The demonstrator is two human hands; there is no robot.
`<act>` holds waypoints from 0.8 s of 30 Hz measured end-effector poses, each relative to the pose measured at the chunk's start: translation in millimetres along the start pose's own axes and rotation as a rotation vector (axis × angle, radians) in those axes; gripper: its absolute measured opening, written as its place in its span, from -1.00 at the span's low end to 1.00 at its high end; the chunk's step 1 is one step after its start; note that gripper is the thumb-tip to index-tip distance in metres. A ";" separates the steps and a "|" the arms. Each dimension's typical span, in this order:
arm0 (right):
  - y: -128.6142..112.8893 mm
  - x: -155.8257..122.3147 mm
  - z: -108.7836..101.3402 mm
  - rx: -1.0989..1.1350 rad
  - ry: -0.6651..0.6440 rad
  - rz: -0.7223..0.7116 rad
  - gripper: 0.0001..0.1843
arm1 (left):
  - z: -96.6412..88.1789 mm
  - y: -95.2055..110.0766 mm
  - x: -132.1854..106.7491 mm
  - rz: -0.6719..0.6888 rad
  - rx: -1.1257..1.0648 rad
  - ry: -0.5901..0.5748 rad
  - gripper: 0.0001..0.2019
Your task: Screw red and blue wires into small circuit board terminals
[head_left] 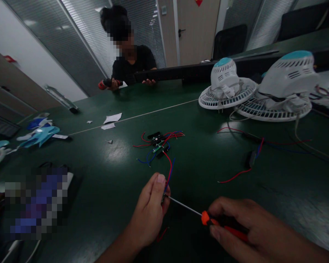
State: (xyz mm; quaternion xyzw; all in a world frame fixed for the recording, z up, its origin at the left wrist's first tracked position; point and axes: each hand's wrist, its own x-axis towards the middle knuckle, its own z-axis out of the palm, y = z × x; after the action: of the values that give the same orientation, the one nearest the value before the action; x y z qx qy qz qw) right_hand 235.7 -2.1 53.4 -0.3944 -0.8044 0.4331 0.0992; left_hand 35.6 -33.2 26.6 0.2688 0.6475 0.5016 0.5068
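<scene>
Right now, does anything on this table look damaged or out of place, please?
Yes: the small green circuit board lies loose on the dark green table with no housing, its red and blue wires sprawling around it. White paper scraps also lie scattered nearby.

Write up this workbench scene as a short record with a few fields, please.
Left hand: pinches a small dark part with red and blue wires
Right hand: holds a red-and-orange-handled screwdriver, its tip by that part
Nearby: a small circuit board with wires
Surface: dark green table
Farther off: two white fans; a co-worker holding a red-handled tool
</scene>
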 end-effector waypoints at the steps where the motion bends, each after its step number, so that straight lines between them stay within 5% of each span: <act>1: 0.1 0.1 0.3 0.003 0.006 0.000 -0.82 | -0.2 -0.4 0.1 -0.004 -0.002 0.004 -0.53; 20: 2.6 -2.8 5.8 0.086 -0.013 0.066 -0.89 | 1.4 3.3 -3.2 0.034 0.066 -0.008 -0.52; 24: -3.6 -1.6 3.8 0.103 0.039 0.086 -0.70 | 1.9 1.4 -2.4 0.028 0.030 -0.025 -0.52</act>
State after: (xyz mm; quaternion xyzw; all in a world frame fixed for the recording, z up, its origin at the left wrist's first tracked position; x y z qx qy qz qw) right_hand 232.9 -6.7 54.2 -0.4314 -0.7613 0.4698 0.1165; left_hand 37.9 -34.1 28.8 0.2916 0.6450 0.4953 0.5036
